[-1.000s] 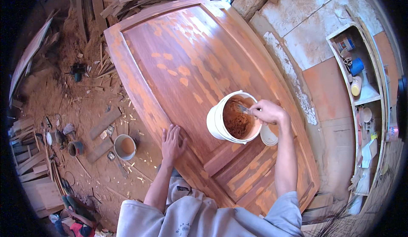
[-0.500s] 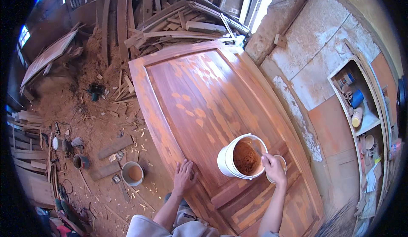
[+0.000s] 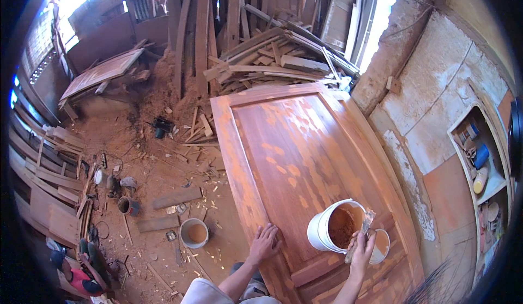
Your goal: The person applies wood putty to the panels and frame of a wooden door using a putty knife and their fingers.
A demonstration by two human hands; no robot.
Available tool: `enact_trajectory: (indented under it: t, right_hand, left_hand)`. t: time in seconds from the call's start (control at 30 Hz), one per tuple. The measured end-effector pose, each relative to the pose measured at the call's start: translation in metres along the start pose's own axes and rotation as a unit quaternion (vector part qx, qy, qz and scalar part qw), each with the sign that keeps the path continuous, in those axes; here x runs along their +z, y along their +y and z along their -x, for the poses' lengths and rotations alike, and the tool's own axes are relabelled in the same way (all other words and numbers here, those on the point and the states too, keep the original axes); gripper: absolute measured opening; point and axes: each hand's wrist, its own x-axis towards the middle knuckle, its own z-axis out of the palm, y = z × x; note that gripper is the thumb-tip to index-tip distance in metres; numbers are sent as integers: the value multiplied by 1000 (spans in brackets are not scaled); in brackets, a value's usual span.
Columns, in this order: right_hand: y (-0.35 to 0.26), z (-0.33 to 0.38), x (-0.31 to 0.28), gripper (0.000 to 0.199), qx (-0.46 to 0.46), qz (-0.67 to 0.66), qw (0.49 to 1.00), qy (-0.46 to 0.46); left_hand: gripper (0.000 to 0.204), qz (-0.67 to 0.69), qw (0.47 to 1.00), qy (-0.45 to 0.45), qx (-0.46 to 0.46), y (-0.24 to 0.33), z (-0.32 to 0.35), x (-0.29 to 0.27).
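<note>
A panelled wooden door with orange filler patches lies flat in front of me. My left hand rests on its left edge with the fingers stretched out, holding nothing. On the door stands a white bucket with reddish-brown filler inside. My right hand is closed around a putty knife, blade up, at the bucket's right rim. Some filler seems to cling to the blade. Partly behind that hand is a round lid or shallow tub smeared with filler.
Scrap wood is heaped beyond the door. On the sawdust-strewn floor to the left stand a grey bucket and a smaller dark bucket. A person is at the lower left. A shelf with cans hangs at the right.
The putty knife has come up out of the bucket, and its blade now points upward beside the rim. My left hand stays on the door's edge. The whole view has shifted.
</note>
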Motion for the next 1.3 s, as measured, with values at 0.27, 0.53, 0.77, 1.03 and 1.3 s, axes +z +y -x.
enact_trajectory:
  t: [0.27,0.53,0.77,1.03,1.3]
  right_hand:
    - [-4,22,-12,33,38,-284,957,-36]
    - [0,52,-78,18,82,-270,955,92]
    - [19,60,-150,34,68,-374,908,178]
    - [66,52,-222,25,45,-330,894,301]
    - [142,-26,-284,38,188,-105,913,347]
  left_hand:
    - [59,-9,1000,4,6,0,5,1]
    - [59,-6,1000,-9,0,4,8,-6]
    - [50,14,994,-105,-20,38,-20,-12]
    - [47,-67,997,-25,41,25,-9,19]
    - [46,-82,993,-19,78,27,-9,15]
